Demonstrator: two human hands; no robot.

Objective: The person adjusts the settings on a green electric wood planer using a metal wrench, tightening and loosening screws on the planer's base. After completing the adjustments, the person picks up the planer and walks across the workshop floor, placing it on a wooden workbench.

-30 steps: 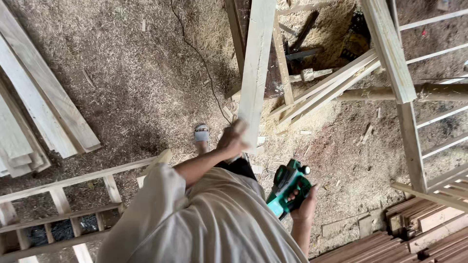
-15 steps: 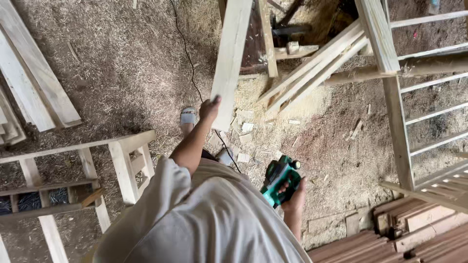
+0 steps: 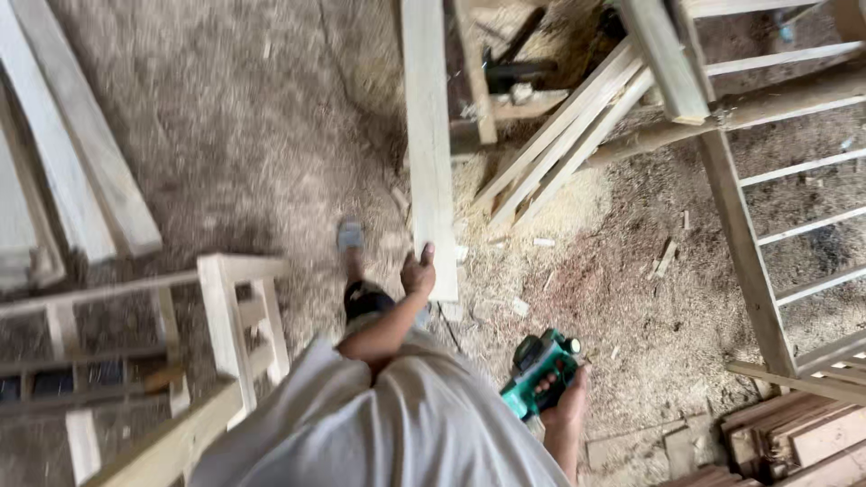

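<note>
My left hand (image 3: pixel 418 271) grips the near end of a long pale wooden plank (image 3: pixel 428 135) that runs away from me over the sawdust floor. My right hand (image 3: pixel 566 403) hangs low at my side and holds a green electric hand planer (image 3: pixel 538 371). A white shirt covers my body at the bottom of the view, and one foot in a grey sandal (image 3: pixel 350 236) stands on the ground left of the plank.
A wooden frame with rails (image 3: pixel 225 316) stands at the left. Pale boards (image 3: pixel 81 162) lie at the far left. Slats lean on a pole (image 3: pixel 577 135) ahead, a railed wooden frame (image 3: pixel 749 234) is at the right, and stacked reddish boards (image 3: pixel 794 442) sit bottom right.
The view has shifted, so the plank now stands more upright in the picture. My left hand stays on its near end, and the planer stays in my right hand.
</note>
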